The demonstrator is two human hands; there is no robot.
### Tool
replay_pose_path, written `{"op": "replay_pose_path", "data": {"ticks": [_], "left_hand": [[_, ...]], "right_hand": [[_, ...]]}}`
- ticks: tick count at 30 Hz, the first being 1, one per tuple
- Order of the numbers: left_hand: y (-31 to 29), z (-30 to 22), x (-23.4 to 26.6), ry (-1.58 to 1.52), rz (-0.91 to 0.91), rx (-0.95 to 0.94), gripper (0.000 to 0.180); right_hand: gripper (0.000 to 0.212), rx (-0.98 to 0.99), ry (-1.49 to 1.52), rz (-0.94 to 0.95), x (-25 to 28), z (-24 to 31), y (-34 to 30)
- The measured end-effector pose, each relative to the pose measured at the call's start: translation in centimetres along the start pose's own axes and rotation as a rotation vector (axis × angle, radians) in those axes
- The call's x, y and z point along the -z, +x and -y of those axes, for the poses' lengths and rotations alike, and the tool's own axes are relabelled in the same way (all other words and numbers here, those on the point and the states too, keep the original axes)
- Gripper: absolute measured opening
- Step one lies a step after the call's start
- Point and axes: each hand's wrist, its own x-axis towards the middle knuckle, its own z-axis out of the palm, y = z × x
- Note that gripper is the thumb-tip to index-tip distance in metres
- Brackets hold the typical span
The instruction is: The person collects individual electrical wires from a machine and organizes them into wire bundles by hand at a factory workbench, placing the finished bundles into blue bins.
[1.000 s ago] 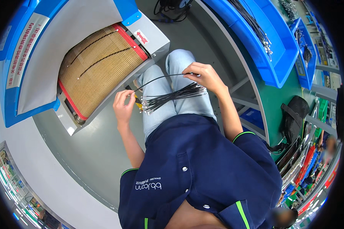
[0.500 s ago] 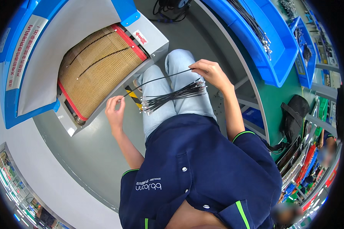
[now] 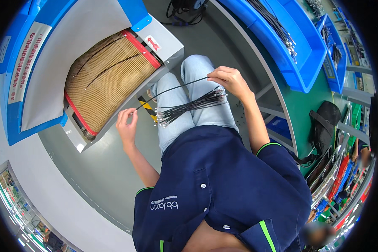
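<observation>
A thin black cable (image 3: 171, 89) is stretched between my two hands, above my lap. My left hand (image 3: 126, 122) pinches its near-left end between thumb and fingers. At the other end, the fingertips of my right hand (image 3: 229, 80) close on it. Below the cable, a bundle of short black cables (image 3: 192, 106) with metal connectors at their ends lies across my thighs. Two more black cables, one of them the nearer cable (image 3: 109, 69), rest apart on the tan mesh conveyor belt (image 3: 122, 86) at the left.
The belt has red edges and runs out from under the blue and grey machine hood (image 3: 71, 54). At the right, a blue bin (image 3: 298, 71) holding black cables stands on a green-topped bench (image 3: 296, 113). A black bag (image 3: 325, 124) lies farther along it.
The held cable is pulled straighter than before, its earlier slight bend mostly gone. My hands stay in nearly the same places, and the cables on the belt have hardly shifted.
</observation>
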Motion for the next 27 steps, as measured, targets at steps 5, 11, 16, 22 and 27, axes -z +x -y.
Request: {"op": "replay_pose_path", "data": {"ticks": [5,11,16,22,27], "left_hand": [[-0.3,-0.2,-0.2,0.008,-0.001,-0.018,0.011],[-0.5,-0.3,-0.1,0.011,-0.004,-0.025,0.011],[-0.4,-0.9,0.0,-0.018,-0.01,-0.018,0.011],[-0.5,-0.8,0.0,-0.015,-0.008,-0.017,0.011],[-0.5,-0.4,0.3,-0.009,-0.012,0.012,0.011]], "right_hand": [[0.015,0.021,-0.002,-0.011,-0.1,-0.5,-0.5],[0.01,0.047,-0.015,-0.039,0.3,-0.3,-0.9],[0.008,0.018,0.026,-0.041,0.4,0.2,-0.9],[0.008,0.001,0.069,0.002,0.4,0.1,-1.2],[0.01,-0.062,0.081,0.07,0.3,0.2,-1.3]]}}
